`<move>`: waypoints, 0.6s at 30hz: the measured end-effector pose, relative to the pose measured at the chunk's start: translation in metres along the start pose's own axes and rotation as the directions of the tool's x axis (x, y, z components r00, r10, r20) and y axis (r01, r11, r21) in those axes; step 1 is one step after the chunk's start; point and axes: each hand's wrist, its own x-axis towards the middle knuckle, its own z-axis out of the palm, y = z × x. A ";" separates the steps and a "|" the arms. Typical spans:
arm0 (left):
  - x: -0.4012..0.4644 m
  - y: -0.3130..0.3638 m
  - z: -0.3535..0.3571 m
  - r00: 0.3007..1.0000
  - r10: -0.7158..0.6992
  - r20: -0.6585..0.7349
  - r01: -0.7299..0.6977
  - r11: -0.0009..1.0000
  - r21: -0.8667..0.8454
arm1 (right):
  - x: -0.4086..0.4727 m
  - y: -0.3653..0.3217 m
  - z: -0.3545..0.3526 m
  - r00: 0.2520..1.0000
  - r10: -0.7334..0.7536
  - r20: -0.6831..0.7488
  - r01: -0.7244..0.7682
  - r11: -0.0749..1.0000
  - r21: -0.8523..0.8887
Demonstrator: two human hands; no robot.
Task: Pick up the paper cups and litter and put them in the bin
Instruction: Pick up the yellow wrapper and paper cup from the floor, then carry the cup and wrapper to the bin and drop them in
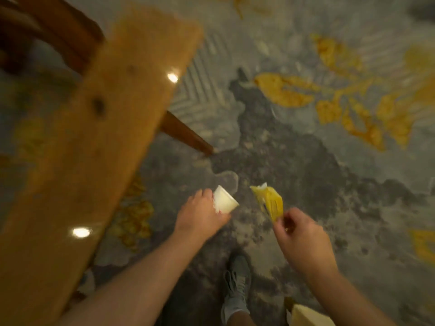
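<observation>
My left hand point(200, 215) grips a white paper cup point(224, 200), held on its side with its base pointing right. My right hand point(303, 241) pinches a crumpled yellow wrapper point(270, 201) with a bit of white paper at its top. Both hands are held out over the patterned carpet, about a hand's width apart. No bin is in view.
A long wooden table point(77, 142) runs along the left, one leg point(186, 134) reaching the carpet. A dark wooden chair point(47, 27) stands at the top left. My grey shoe point(235, 285) is below, and a pale object point(308, 316) lies at the bottom edge.
</observation>
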 end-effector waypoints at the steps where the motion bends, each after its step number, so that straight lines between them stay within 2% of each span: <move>1: -0.022 -0.002 -0.029 0.999 -0.026 -0.020 0.025 0.999 -0.044 | -0.006 -0.022 -0.019 1.000 -0.021 0.005 0.021 1.000 0.013; 6: -0.142 -0.031 -0.161 0.975 -0.167 -0.146 0.124 0.956 -0.267 | -0.046 -0.140 -0.102 0.982 -0.153 0.110 0.150 0.988 0.039; 10: -0.243 -0.081 -0.240 0.910 -0.343 -0.232 0.217 0.873 -0.438 | -0.090 -0.234 -0.138 0.914 -0.322 0.247 0.329 0.944 0.013; 14: -0.336 -0.148 -0.276 0.789 -0.524 -0.320 0.274 0.767 -0.580 | -0.153 -0.321 -0.137 0.803 -0.491 0.337 0.525 0.851 -0.011; 18: -0.431 -0.226 -0.275 0.651 -0.660 -0.375 0.294 0.675 -0.677 | -0.234 -0.391 -0.113 0.688 -0.609 0.395 0.675 0.737 -0.038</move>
